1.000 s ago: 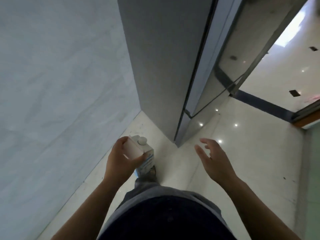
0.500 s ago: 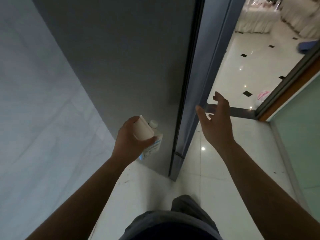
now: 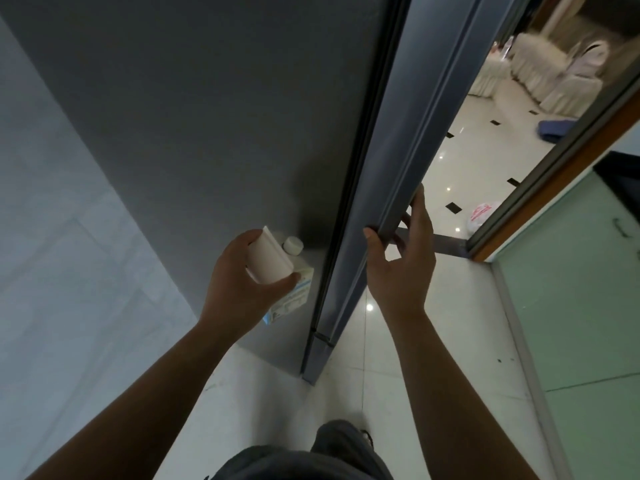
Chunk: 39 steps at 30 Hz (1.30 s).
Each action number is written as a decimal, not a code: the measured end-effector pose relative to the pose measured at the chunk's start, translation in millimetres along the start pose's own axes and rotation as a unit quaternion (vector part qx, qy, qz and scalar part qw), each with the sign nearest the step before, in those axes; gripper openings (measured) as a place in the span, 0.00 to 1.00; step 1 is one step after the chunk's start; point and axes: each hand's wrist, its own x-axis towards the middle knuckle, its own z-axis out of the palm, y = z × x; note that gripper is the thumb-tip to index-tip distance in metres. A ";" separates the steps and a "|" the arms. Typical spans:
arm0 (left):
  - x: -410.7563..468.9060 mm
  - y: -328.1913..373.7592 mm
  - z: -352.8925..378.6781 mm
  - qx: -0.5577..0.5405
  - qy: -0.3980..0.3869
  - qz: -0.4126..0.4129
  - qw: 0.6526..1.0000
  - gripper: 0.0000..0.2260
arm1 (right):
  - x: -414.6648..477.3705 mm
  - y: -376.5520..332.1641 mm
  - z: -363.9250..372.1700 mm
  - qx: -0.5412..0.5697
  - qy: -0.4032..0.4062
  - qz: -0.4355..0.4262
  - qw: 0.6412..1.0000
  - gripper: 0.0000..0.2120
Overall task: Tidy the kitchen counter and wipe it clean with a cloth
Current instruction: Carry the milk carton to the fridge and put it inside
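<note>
In front of a tall grey cabinet that looked like a refrigerator, both hands were busy. The left hand [image 3: 242, 282] grasped a white carton [image 3: 273, 259] round its upper part, thumb on the near side and fingers behind. The carton was roughly upright, its long axis tipped a little, and its white screw cap [image 3: 293, 244] pointed up and away towards the grey side panel [image 3: 225, 116]. It hung in the air just beside that panel, clear of the floor [image 3: 433, 358].

The right hand [image 3: 401, 268] gripped the free edge of the refrigerator door [image 3: 398, 168]. Its thumb lay on the near face and its fingers [image 3: 419, 206] curled round the far edge. That edge ran as a long upright line between the two hands.

So the carton lay left of the door, on the side-panel side, and the right hand was the one on the door. By my reading, the next move would call for the right hand to pull the door open. The left hand would then have to carry the carton rightwards round the cabinet's front corner, without the swinging door catching it. No counter or cloth was in view.
</note>
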 end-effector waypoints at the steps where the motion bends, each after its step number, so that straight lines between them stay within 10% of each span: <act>1: 0.7 -0.2 0.6 0.001 -0.001 0.000 1.000 0.31 | -0.1 -0.1 -0.1 0.000 0.008 -0.011 1.000 0.32; 19: -17.4 29.0 15.2 -0.003 0.002 -0.023 1.000 0.39 | -4.2 15.9 -7.0 -0.001 0.034 -0.067 0.997 0.27; 39: -47.6 145.7 188.4 -0.059 -0.141 0.017 0.988 0.31 | 62.3 135.2 -259.2 0.065 0.049 0.120 0.989 0.30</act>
